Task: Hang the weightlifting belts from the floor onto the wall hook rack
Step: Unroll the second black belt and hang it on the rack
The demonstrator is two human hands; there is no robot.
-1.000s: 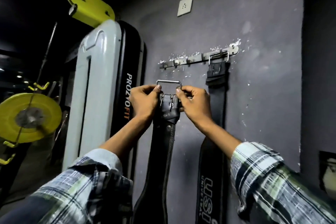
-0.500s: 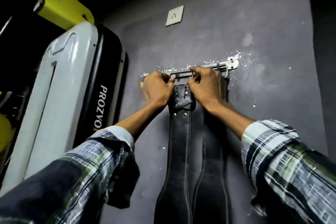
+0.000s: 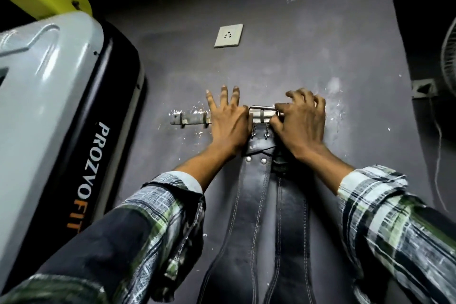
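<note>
A metal hook rack (image 3: 191,118) is screwed to the dark grey wall. A black leather weightlifting belt (image 3: 251,195) hangs down from it, its steel buckle (image 3: 262,111) up at the rack. A second black belt (image 3: 291,217) hangs just right of it, partly behind. My left hand (image 3: 228,122) lies flat on the wall and rack beside the buckle, fingers spread. My right hand (image 3: 301,119) pinches the buckle's right end and covers the rack's right end.
A large grey-and-black gym machine (image 3: 56,111) with a yellow pad stands close on the left. A white wall socket (image 3: 228,35) sits above the rack. A fan and cable (image 3: 438,145) are at the right edge. Two free hooks show at the rack's left end.
Both hands raised the belt's buckle from chest height up to the rack. My left hand has since let go and spread flat on the wall. The view moved closer.
</note>
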